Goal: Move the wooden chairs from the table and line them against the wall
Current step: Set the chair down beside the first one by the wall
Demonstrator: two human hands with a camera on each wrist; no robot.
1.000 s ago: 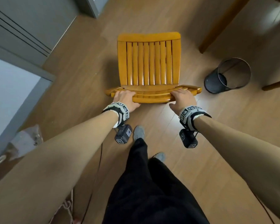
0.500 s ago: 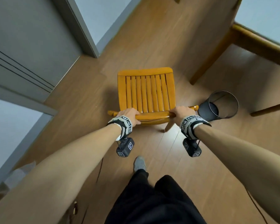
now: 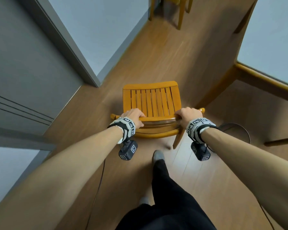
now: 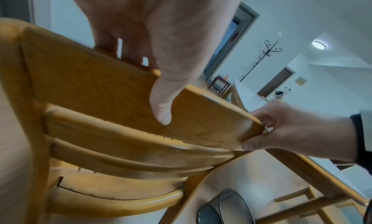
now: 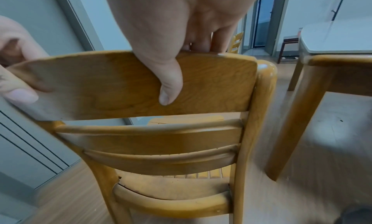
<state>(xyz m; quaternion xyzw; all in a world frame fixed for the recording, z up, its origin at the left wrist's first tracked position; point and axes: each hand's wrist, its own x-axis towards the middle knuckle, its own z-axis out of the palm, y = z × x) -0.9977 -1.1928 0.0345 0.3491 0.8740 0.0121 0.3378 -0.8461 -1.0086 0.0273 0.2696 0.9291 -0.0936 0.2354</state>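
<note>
A honey-coloured wooden chair with a slatted seat stands in front of me on the wood floor, its back toward me. My left hand grips the left part of the top back rail, thumb on the near face, fingers curled over the far side. My right hand grips the right part of the same rail the same way. The grey wall runs along the left. A second wooden chair stands far ahead by that wall. The table is at the right.
A black wire wastebasket sits on the floor to the right, partly hidden behind my right arm, beside a table leg. A grey door frame juts out at the left. My foot is just behind the chair.
The chair has moved forward along the floor with both hands on its back rail, past the wastebasket and beside the table. The view has lifted, showing the far chair.
</note>
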